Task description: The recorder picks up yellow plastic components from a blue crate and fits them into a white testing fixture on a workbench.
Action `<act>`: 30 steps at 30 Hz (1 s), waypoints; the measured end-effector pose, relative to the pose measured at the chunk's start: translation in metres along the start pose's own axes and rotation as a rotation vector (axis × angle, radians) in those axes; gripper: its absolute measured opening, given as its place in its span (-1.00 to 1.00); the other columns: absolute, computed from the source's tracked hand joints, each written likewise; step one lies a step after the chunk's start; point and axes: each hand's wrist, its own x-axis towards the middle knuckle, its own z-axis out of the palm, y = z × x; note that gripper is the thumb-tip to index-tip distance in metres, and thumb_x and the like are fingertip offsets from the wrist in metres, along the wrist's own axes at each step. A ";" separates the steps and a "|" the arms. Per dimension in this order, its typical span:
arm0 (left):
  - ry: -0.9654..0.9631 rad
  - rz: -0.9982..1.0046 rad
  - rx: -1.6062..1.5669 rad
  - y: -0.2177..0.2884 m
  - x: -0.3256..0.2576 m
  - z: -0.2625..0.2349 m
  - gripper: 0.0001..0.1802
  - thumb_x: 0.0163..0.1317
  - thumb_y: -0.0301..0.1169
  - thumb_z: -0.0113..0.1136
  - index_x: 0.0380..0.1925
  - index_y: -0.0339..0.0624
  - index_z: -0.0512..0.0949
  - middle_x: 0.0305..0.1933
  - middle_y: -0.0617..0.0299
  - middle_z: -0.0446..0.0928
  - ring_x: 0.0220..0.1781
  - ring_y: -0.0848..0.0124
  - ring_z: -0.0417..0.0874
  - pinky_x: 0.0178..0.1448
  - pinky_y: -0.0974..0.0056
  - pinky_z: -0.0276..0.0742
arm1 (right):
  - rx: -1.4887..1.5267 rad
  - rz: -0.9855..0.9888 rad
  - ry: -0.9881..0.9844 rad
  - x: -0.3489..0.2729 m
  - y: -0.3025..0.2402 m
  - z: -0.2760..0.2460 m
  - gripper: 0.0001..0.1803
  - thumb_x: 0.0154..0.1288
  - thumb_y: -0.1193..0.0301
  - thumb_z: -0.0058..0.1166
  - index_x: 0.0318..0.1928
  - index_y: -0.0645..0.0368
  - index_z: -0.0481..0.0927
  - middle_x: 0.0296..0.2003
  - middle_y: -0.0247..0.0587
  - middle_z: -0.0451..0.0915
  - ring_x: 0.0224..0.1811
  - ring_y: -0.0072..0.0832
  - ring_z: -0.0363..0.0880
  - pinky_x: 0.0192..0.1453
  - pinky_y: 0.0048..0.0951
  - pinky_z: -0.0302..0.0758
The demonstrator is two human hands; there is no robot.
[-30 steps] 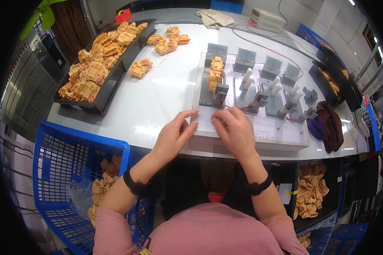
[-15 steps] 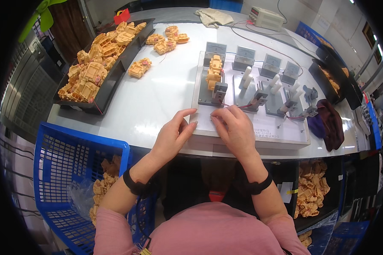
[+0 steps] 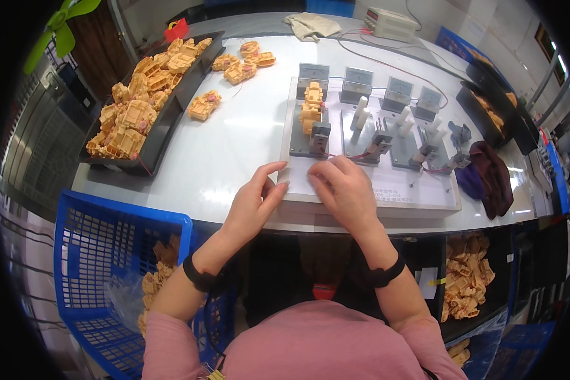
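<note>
My left hand [image 3: 258, 197] rests at the front left corner of a white test board [image 3: 361, 187], thumb and forefinger apart with nothing between them. On the board's front strip lies my right hand [image 3: 346, 192], loosely curved, its thumb and forefinger slightly apart and no object visible in it. Just beyond stands the leftmost test station, where an orange-yellow plastic housing [image 3: 311, 107] sits upright behind a dark clamp block [image 3: 320, 136]. A small panel meter [image 3: 313, 73] stands behind that housing. The stations to the right have white posts [image 3: 361, 111] and hold no housing.
A black tray [image 3: 161, 130] heaped with plastic housings stands at the left, with several loose housings [image 3: 240, 72] beside it. A blue basket [image 3: 123, 212] is below the table's left edge. Dark cloth [image 3: 493, 183] lies right of the board; a power supply [image 3: 391, 24] sits behind.
The whole view has shifted slightly. Both hands keep nearly the same place and pose at the board's front edge, and the housing stays in the leftmost station.
</note>
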 end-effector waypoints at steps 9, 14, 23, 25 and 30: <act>0.027 0.050 0.195 0.032 0.013 -0.038 -0.45 0.41 -0.37 0.25 0.36 -0.16 0.37 -0.45 0.25 0.48 -0.38 0.46 0.53 -0.20 0.34 0.50 | 0.197 0.058 0.001 0.000 0.000 -0.008 -0.79 0.31 0.37 0.28 -0.10 0.13 0.61 -0.20 -0.20 0.56 -0.20 -0.28 0.58 -0.09 -0.31 0.51; 0.050 0.147 0.291 0.067 0.066 -0.078 -0.43 0.43 -0.21 0.25 0.35 -0.19 0.40 -0.32 0.24 0.52 -0.28 0.50 0.53 -0.17 0.38 0.50 | 0.409 0.206 0.230 0.009 0.001 0.002 -0.51 0.32 0.40 0.31 0.19 0.18 0.45 -0.04 -0.17 0.49 -0.12 -0.39 0.52 -0.03 -0.34 0.52; -0.193 -0.253 0.366 0.085 0.175 -0.025 0.06 0.19 0.27 0.30 0.46 -0.27 0.24 0.12 -0.09 0.58 0.10 0.22 0.66 0.05 0.23 0.63 | 0.504 0.053 0.088 0.012 0.001 0.005 -0.38 0.31 0.43 0.32 0.32 0.15 0.38 0.09 -0.06 0.54 -0.05 -0.28 0.60 0.10 -0.31 0.54; -0.245 -0.308 0.409 0.088 0.182 -0.014 0.13 0.11 0.30 0.34 0.47 -0.27 0.23 0.10 -0.11 0.60 0.10 0.18 0.67 0.03 0.20 0.65 | 0.554 0.072 0.069 0.012 0.002 0.002 -0.41 0.31 0.42 0.31 0.30 0.14 0.41 0.08 -0.08 0.56 -0.04 -0.29 0.61 0.10 -0.32 0.55; -0.236 -0.170 0.725 0.103 0.187 0.004 -0.10 0.06 -0.02 0.37 0.26 -0.47 0.35 -0.01 -0.24 0.66 0.02 0.04 0.75 -0.01 0.16 0.69 | 0.656 0.142 -0.018 0.010 0.006 -0.003 -0.55 0.29 0.40 0.33 0.17 0.13 0.56 -0.12 -0.15 0.67 -0.10 -0.37 0.65 -0.03 -0.37 0.60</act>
